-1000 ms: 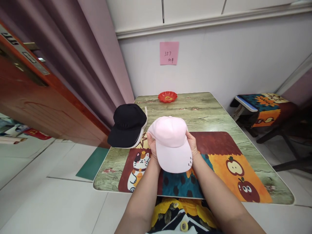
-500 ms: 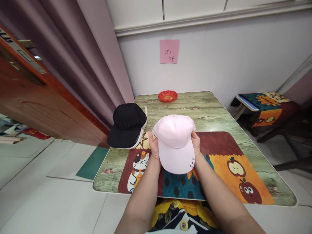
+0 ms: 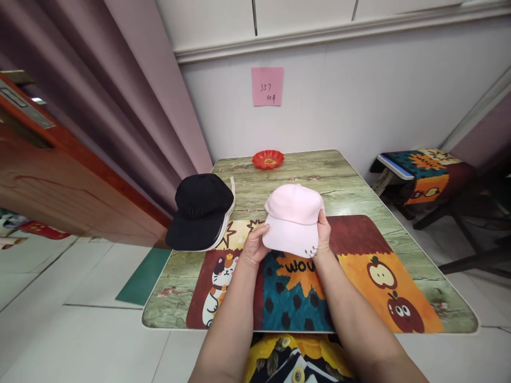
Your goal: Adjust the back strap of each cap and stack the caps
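Head view. Both hands hold one pink cap (image 3: 294, 217) over the middle of the table (image 3: 351, 181), crown away from the person and brim toward them. The left hand (image 3: 254, 246) is curled on the brim's left edge, thumb on top and fingers beneath. The right hand (image 3: 323, 236) is closed on the right side where brim meets crown. Gripping both sides keeps the cap level and square to the person; whether it rests on the surface or hangs just above cannot be told. It sits over the far edge of the picture mat (image 3: 319, 271), which runs along the table's near edge.

A black cap (image 3: 202, 207) lies at the table's left edge, on top of something white (image 3: 227, 213), apart from the hands. A red dish (image 3: 268, 158) stands at the far edge, below a pink note (image 3: 267, 86) on the wall.

Against the earlier frames: the pink cap has gone away from the person and lower, uncovering the orange lettering on the mat. The left hand has shifted from the crown's side to the brim. The black cap and dish are unmoved on the table.
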Action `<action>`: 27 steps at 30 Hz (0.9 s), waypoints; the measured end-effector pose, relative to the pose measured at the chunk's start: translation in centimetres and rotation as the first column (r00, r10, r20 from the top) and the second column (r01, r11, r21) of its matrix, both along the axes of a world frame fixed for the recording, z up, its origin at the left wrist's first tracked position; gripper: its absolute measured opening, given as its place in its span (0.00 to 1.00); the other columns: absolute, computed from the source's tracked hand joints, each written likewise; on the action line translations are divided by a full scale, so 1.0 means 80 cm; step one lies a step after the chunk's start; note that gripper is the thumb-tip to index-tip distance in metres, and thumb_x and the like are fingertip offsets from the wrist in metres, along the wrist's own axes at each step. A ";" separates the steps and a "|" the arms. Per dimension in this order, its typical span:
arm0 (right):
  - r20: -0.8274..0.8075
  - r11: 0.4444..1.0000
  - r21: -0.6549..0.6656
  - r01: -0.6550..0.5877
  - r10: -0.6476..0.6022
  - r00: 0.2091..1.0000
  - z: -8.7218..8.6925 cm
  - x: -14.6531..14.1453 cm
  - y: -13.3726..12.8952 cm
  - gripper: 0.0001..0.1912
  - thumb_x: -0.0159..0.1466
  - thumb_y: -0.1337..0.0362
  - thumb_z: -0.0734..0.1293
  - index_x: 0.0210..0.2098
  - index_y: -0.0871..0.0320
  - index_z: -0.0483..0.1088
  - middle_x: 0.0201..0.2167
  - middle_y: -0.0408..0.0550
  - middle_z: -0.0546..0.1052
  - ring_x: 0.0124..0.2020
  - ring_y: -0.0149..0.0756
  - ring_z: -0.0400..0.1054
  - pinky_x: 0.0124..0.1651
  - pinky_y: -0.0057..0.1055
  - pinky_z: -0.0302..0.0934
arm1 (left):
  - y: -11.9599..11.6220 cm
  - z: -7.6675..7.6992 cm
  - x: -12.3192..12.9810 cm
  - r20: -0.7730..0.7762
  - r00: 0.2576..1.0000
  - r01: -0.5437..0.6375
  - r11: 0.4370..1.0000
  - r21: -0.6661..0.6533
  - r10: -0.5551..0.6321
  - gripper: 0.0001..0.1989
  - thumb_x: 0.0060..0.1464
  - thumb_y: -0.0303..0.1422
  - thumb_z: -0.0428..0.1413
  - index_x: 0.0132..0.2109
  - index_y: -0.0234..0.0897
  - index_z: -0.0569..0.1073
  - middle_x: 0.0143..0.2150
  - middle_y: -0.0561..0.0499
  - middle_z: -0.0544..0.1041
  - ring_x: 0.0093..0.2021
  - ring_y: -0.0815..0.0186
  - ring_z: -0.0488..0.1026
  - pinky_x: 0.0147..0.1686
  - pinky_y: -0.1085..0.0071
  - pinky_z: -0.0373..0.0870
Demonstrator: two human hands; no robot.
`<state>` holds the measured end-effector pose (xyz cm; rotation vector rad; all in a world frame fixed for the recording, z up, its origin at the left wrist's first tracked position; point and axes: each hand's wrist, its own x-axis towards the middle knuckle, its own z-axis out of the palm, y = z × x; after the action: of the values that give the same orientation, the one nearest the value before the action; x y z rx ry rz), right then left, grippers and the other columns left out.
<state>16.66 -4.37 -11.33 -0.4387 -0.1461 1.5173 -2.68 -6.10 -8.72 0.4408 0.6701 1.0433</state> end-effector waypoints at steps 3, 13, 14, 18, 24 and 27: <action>-0.034 1.000 0.029 0.000 0.001 0.999 0.008 -0.007 -0.002 0.23 0.66 0.46 0.64 0.49 0.55 0.77 0.48 0.50 0.82 0.62 0.47 0.68 0.69 0.53 0.55 | 0.000 0.004 -0.002 0.011 0.996 -0.094 0.996 0.002 0.094 0.16 0.50 0.28 0.64 0.47 0.31 0.78 0.41 0.42 0.84 0.48 0.50 0.80 0.57 0.54 0.73; -0.019 0.993 -0.054 -0.109 0.108 0.994 0.005 -0.033 -0.003 0.20 0.63 0.70 0.67 0.55 0.57 0.73 0.46 0.47 0.83 0.52 0.40 0.77 0.67 0.45 0.61 | 0.005 0.010 0.008 0.009 0.957 -0.290 0.954 0.072 0.290 0.25 0.53 0.26 0.63 0.59 0.38 0.73 0.55 0.45 0.80 0.57 0.56 0.77 0.64 0.58 0.69; -0.009 0.993 -0.042 -0.106 0.105 0.994 0.004 -0.033 -0.003 0.22 0.63 0.71 0.67 0.56 0.56 0.72 0.47 0.47 0.83 0.51 0.40 0.77 0.67 0.45 0.62 | 0.005 0.008 0.008 0.011 0.952 -0.307 0.949 0.068 0.307 0.24 0.53 0.27 0.63 0.58 0.36 0.74 0.54 0.44 0.81 0.57 0.57 0.77 0.63 0.59 0.69; -0.007 0.996 -0.027 -0.086 0.086 0.996 0.001 -0.034 -0.004 0.24 0.64 0.72 0.66 0.59 0.56 0.69 0.47 0.46 0.83 0.51 0.37 0.77 0.67 0.44 0.62 | 0.005 0.005 0.009 0.029 0.955 -0.298 0.953 0.059 0.296 0.22 0.53 0.25 0.63 0.56 0.34 0.74 0.51 0.43 0.82 0.53 0.59 0.79 0.60 0.63 0.72; 0.022 0.998 -0.008 -0.068 0.068 0.997 0.000 -0.033 -0.005 0.24 0.63 0.73 0.66 0.58 0.55 0.70 0.47 0.45 0.83 0.51 0.37 0.77 0.65 0.43 0.65 | 0.003 0.005 0.010 -0.021 0.973 -0.228 0.969 0.100 0.231 0.29 0.51 0.24 0.65 0.60 0.37 0.71 0.53 0.43 0.81 0.53 0.57 0.79 0.58 0.60 0.75; 0.082 0.997 -0.014 -0.082 0.083 0.993 0.001 -0.033 -0.005 0.23 0.61 0.74 0.68 0.55 0.55 0.73 0.45 0.44 0.84 0.45 0.37 0.79 0.59 0.40 0.70 | 0.004 0.004 0.007 -0.009 0.968 -0.246 0.961 0.126 0.249 0.29 0.51 0.25 0.65 0.61 0.36 0.71 0.55 0.42 0.80 0.56 0.56 0.77 0.60 0.59 0.72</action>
<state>14.06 -4.79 -11.23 -0.5099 -0.2236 1.5825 -2.08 -5.77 -8.43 0.4867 0.6967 1.3238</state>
